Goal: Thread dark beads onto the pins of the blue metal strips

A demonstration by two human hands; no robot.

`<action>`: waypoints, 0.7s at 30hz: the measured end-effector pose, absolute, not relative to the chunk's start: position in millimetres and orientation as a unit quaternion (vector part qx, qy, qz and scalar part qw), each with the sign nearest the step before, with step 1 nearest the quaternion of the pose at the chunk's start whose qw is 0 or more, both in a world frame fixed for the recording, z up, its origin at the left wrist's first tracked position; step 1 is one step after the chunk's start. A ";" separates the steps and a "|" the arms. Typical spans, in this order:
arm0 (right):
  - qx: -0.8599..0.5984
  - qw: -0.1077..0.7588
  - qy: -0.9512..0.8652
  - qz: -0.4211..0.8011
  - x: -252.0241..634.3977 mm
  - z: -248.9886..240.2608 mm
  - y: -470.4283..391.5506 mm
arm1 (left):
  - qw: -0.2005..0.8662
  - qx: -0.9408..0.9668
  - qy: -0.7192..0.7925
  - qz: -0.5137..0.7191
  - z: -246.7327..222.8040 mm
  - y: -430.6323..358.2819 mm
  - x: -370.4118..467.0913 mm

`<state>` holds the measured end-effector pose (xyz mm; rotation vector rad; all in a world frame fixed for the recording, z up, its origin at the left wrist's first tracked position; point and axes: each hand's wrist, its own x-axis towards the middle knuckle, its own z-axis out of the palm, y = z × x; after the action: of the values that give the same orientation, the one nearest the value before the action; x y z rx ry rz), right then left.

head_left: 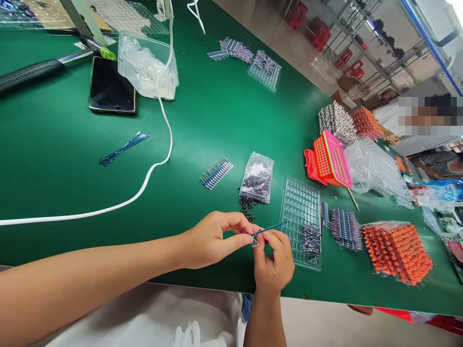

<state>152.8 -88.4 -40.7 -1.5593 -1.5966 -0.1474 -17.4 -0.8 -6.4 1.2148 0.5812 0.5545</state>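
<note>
My left hand is closed, its thumb and fingertips pinching one end of a thin blue strip. Meeting it there, my right hand has thumb and forefinger pressed together at the same strip, which slants up to the right. A small pale piece shows below the fingertips; its kind is too small to tell. Just beyond the hands lie loose black beads and a clear bag of black pieces. To the right is a clear compartment tray with a heap of small dark parts in it.
A row of pronged parts and blue strips lie farther left. A white cable crosses the table near a phone and plastic tub. Orange stacks and a basket stand right; another person is beyond.
</note>
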 end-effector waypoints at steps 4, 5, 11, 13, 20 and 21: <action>-0.628 0.441 -0.639 -0.052 153.2 -40.6 -88.4 | 0.737 0.571 0.258 0.255 -6.5 -0.5 -18.2; -0.628 0.441 -0.640 -0.051 153.4 -40.3 -88.3 | 0.734 0.574 0.258 0.257 -6.6 -0.5 -18.5; -0.624 0.442 -0.644 -0.037 153.2 -38.9 -86.7 | 0.719 0.589 0.267 0.256 -7.5 -0.4 -18.4; -0.624 0.446 -0.641 -0.027 152.7 -39.1 -86.5 | 0.717 0.589 0.272 0.255 -7.3 0.0 -17.6; -0.617 0.439 -0.652 -0.032 152.2 -39.3 -86.7 | 0.708 0.598 0.285 0.244 -5.5 1.7 -17.3; -0.617 0.437 -0.653 -0.034 152.4 -39.3 -86.8 | 0.711 0.595 0.288 0.241 -5.6 1.8 -17.5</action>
<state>152.4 -86.8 -39.3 -1.5339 -1.6249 -0.0857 -17.5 1.8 -5.6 1.3194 0.6388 0.5346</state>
